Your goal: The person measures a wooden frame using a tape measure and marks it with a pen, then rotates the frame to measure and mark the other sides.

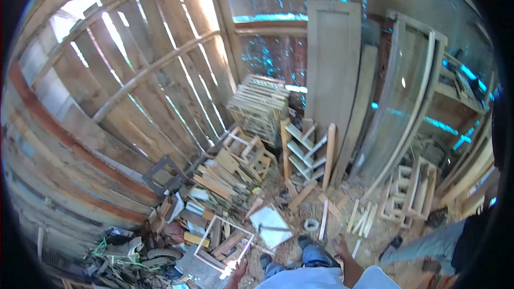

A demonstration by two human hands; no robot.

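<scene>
My left hand [239, 273] is low in the view, its fingers apart, beside the lower right corner of a thin pale rectangular frame [205, 240]. That frame slants over scrap boards and a grey panel [197, 268]. My right hand [341, 248] hangs in front of my body with its fingers spread and nothing in them. Past it, several light wood strips [365, 219] lie on the floor. A white board [271, 227] with a dark bar across it rests ahead of my feet, and a roll of tape [310, 225] sits to its right.
Offcuts [217, 182] are heaped at the left wall, near a tangled scrap pile [126, 257]. A stack of slatted frames [258, 104] fills the corner. A panel door [332, 64] leans behind a slatted wooden piece [308, 152]. Another person [439, 243] stands at right, near wooden frames [409, 192].
</scene>
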